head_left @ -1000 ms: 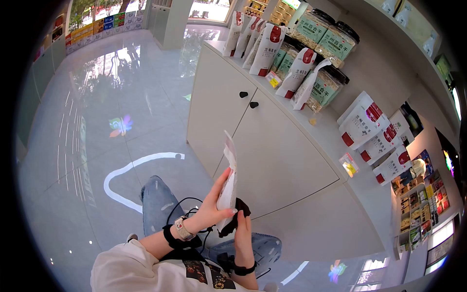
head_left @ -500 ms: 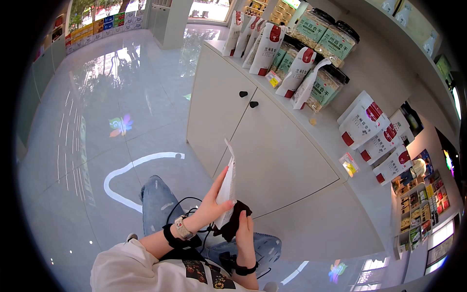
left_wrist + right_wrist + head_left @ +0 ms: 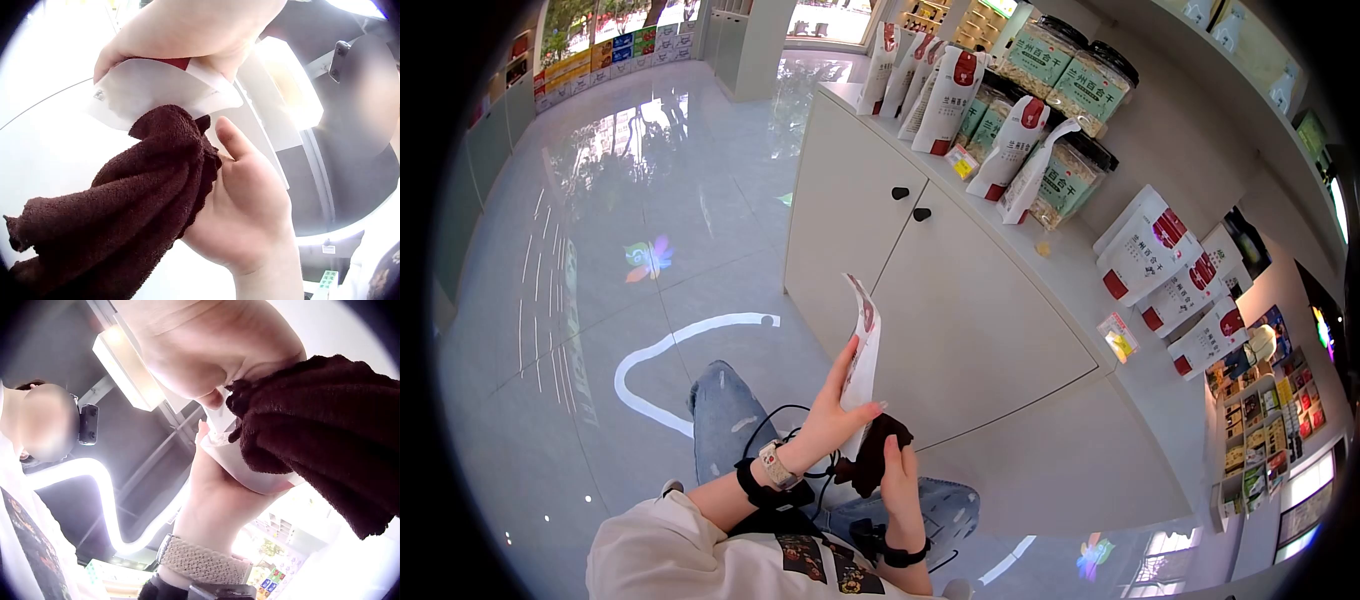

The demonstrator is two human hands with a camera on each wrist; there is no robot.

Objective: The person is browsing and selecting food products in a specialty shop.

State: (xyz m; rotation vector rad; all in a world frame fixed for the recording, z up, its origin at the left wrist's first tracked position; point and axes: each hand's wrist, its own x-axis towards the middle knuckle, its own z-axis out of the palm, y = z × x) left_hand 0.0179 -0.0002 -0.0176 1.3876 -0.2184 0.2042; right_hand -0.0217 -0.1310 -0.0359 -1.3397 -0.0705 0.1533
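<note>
A white pouch with red print (image 3: 864,345) stands on edge in the left hand (image 3: 828,424), whose fingers lie along one side with the thumb across the other. The right hand (image 3: 900,488) holds a bunched dark brown cloth (image 3: 878,455) close to the pouch's lower end. In the left wrist view the cloth (image 3: 137,187) hangs in folds from the right hand (image 3: 250,206), in front of the pouch's bottom (image 3: 150,90). From the right wrist view, the cloth (image 3: 319,425) covers part of the pouch.
A white cabinet (image 3: 970,300) stands ahead, bearing white pouches (image 3: 950,100), clear jars (image 3: 1090,90) and price tags (image 3: 1117,338). Black cables (image 3: 785,412) lie over the person's jeans (image 3: 732,410). Stocked shelves (image 3: 1265,435) stand at the right.
The left hand has turned the pouch so its red print shows, and has shifted slightly left. The brown cloth has moved lower along the pouch and then slightly away from it.
</note>
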